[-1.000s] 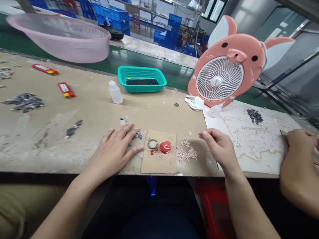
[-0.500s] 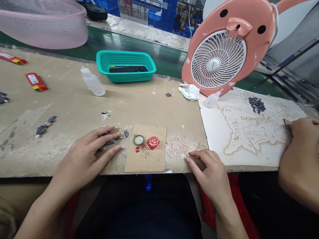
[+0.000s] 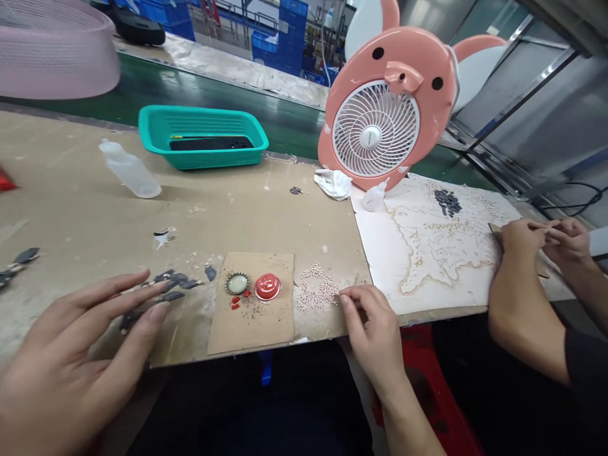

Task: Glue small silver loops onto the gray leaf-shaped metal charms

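Observation:
My left hand (image 3: 90,345) is raised at the left with its fingers apart, over several dark leaf-shaped pieces (image 3: 178,278) on the table; it holds nothing I can see. My right hand (image 3: 375,326) is at the right edge of a spread of tiny pale and reddish beads (image 3: 318,291), thumb and forefinger pressed together; whatever is between them is too small to make out. Between my hands lies a cardboard piece (image 3: 251,332). On it are a bottle cap (image 3: 237,284) with a pale inside, a shiny red dome-shaped dish (image 3: 267,287) and small red bits (image 3: 236,303).
A co-worker's hands (image 3: 527,237) work at the right beside a map-printed sheet (image 3: 380,253) bearing dark pieces (image 3: 447,202). Behind stand a pink fan (image 3: 389,107), a green basket (image 3: 204,158), a squeeze bottle (image 3: 130,168) and a white cloth (image 3: 334,184).
The view has turned to the right. My left hand has drawn back to the left, uncovering the dark pieces. My right thumb and forefinger have come together at the beads.

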`<state>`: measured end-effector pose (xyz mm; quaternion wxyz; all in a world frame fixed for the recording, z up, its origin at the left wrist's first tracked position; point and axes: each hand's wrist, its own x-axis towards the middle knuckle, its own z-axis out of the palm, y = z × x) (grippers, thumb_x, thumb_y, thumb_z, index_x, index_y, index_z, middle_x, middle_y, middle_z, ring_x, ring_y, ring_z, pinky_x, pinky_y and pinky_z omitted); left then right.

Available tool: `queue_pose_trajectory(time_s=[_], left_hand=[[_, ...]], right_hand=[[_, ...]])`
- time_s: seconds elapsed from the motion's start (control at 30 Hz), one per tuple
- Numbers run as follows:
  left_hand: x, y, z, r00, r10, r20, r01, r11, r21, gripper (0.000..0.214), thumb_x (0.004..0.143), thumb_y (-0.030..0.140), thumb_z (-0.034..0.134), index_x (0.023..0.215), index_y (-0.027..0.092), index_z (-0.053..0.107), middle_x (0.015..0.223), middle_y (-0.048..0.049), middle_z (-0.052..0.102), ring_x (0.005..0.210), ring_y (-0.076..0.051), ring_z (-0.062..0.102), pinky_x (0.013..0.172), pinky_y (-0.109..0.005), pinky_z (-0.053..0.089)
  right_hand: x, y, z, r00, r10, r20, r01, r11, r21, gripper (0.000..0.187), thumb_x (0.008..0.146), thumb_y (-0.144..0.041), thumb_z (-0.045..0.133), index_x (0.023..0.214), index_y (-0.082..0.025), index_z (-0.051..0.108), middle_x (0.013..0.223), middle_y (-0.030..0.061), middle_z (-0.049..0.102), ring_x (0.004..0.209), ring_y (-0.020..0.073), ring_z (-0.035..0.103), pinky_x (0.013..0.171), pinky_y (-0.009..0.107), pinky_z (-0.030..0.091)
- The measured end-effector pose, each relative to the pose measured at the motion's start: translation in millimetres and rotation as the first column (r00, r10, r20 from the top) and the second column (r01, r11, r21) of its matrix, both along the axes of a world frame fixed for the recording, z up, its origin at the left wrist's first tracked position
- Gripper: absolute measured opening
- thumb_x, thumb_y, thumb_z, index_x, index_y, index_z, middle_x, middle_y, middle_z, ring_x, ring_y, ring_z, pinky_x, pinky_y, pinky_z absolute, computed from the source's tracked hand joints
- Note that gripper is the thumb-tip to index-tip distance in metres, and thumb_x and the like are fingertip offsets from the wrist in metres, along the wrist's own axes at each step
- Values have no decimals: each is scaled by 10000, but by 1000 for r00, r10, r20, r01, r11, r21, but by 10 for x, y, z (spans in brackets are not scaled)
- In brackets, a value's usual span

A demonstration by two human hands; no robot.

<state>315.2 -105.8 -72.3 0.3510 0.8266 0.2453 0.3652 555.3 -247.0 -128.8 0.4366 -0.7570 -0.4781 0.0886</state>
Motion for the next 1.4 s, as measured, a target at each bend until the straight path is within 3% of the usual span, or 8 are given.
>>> queue_pose_trajectory(time_s=[0.2, 0.33, 0.47, 0.57, 0.73, 0.97, 1.23, 1.4], left_hand=[[1, -434, -128, 986, 166, 3, -166, 984, -60, 169, 957, 320, 578, 963, 295, 745, 894, 7, 743, 933, -200, 691, 735, -334, 581], [159, -663, -162, 992, 102, 81, -73, 951, -301, 167, 902, 175, 654, 971, 302, 738, 876, 21, 742, 785, -139, 682, 693, -245, 554], [346, -755, -150, 989, 0, 147, 106, 691, -715, 140, 906, 324, 675, 899, 217, 765, 796, -32, 722, 697, -142, 650, 586, -225, 501], [361, -751, -162, 978, -3, 207, 180, 510, -841, 233, 890, 398, 690, 860, 172, 736, 752, -35, 684, 673, -122, 605, 556, -200, 459], [278, -726, -190, 987, 4, 161, 144, 430, -891, 321, 842, 476, 721, 861, 156, 710, 745, -37, 649, 679, -127, 570, 540, -193, 427], [226, -734, -186, 999, -18, 45, 48, 535, -844, 344, 823, 481, 710, 764, 143, 684, 727, -43, 615, 602, -115, 486, 532, -229, 379], [180, -750, -211, 991, 8, 137, 63, 860, -506, 134, 929, 232, 615, 816, 181, 668, 750, -12, 624, 667, -112, 564, 609, -203, 456], [129, -720, -277, 990, -14, 141, 68, 920, -386, 112, 946, 200, 603, 849, 186, 658, 767, -12, 636, 696, -118, 576, 642, -213, 455]], right_hand=[[-165, -80, 98, 941, 98, -324, -59, 990, 128, 118, 987, -317, 545, 947, -247, 630, 774, -12, 677, 607, 125, 631, 574, 254, 556], [-339, -105, 210, 822, 249, -512, -142, 960, 240, 48, 911, -244, 665, 940, -273, 691, 778, -21, 712, 620, 109, 668, 577, 199, 581], [-461, -142, 267, 884, 312, -348, -212, 931, 296, 184, 843, -136, 707, 944, -290, 714, 854, -12, 730, 751, 146, 718, 638, 221, 621], [-513, -178, 243, 907, 359, -221, -263, 892, 369, 345, 804, -59, 710, 1059, -292, 693, 925, -1, 731, 822, 168, 718, 679, 266, 633], [-550, -186, 232, 914, 404, 30, -386, 844, 374, 543, 801, 39, 670, 1238, -281, 629, 979, 19, 736, 886, 174, 704, 724, 313, 624], [-496, -191, 292, 823, 420, 383, -532, 805, 261, 773, 768, 54, 720, 1439, -254, 489, 1031, 25, 761, 873, 152, 701, 702, 270, 636], [-565, -114, 349, 900, 435, 16, -426, 875, 230, 307, 862, -112, 683, 1128, -262, 653, 917, 20, 742, 839, 174, 712, 709, 308, 623], [-626, -53, 414, 885, 457, -86, -438, 882, 176, 107, 888, -155, 654, 945, -239, 687, 826, 9, 727, 731, 148, 701, 623, 253, 594]])
